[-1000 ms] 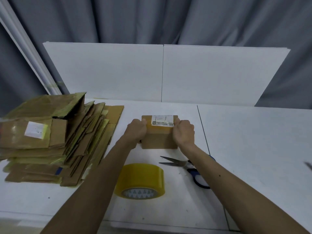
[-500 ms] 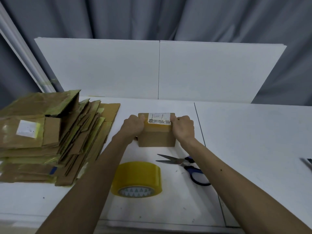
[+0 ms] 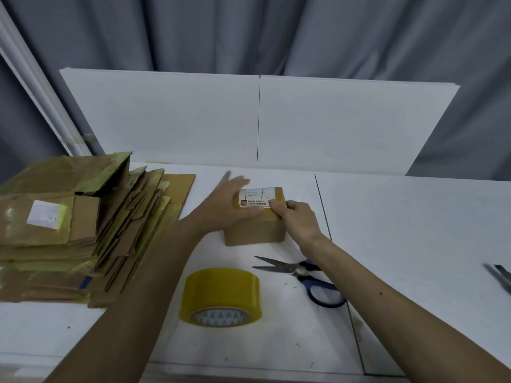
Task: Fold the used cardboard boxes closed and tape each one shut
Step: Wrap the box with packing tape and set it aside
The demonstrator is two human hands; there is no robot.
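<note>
A small brown cardboard box [image 3: 255, 233] with yellow tape and a white label on top stands on the white table [image 3: 414, 244]. My left hand [image 3: 225, 203], blurred, lies flat with straight fingers over the box's top left. My right hand [image 3: 296, 221] grips the box's right side, fingers curled onto the top edge. A roll of yellow tape [image 3: 220, 297] lies flat in front of the box. Blue-handled scissors [image 3: 301, 275] lie with blades apart to the right of the roll, under my right forearm.
A tall, slanting stack of flattened cardboard boxes [image 3: 69, 230] fills the table's left side. Two white boards [image 3: 257, 120] stand upright along the back edge before a grey curtain. A dark metal object [image 3: 500, 275] shows at the right edge.
My left hand has let go of the box's left side and spread flat over its top. The right hand stays on the right side. The camera view has shifted slightly.
</note>
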